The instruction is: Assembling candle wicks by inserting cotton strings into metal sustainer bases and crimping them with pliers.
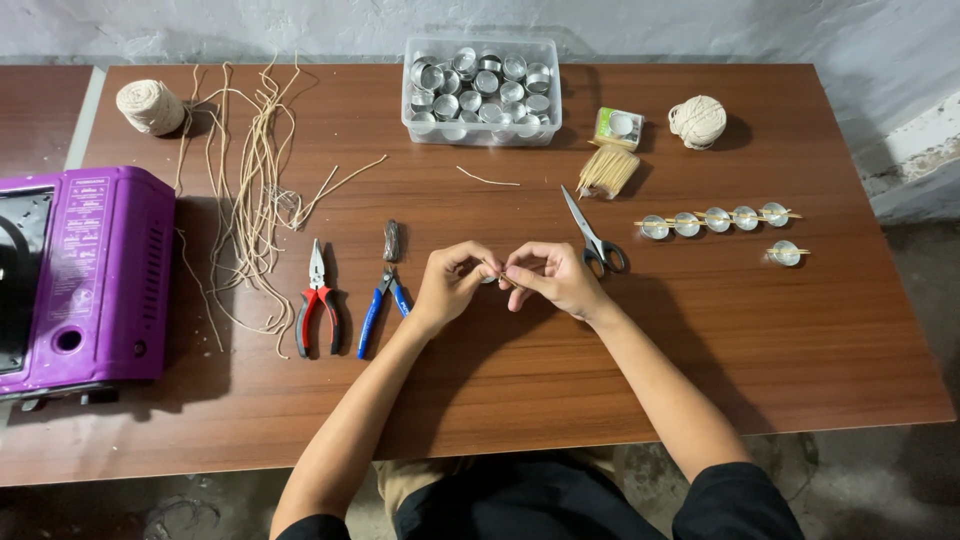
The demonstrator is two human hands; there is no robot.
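Near the middle of the table, my left hand and right hand meet fingertip to fingertip, both pinched shut on a small piece held just above the wood; it is too small to say what it is. Between my forearms and the near edge the brown top lies bare, and to the right of my right arm it stays open out to the far corner. Left of my left hand lie red pliers and blue cutters, close by but not touching it. Scissors lie just beyond my right hand, blades pointing away. Further right, well apart, a row of tin cups sits threaded on thin sticks, with one more cup below it. Along the far edge stand a clear tub of cups, a bundle of sticks and two twine balls. Loose cord trails down the left side beside a purple stove at the left edge. Both wrists are bent inward, elbows out, forearms angled up from my lap
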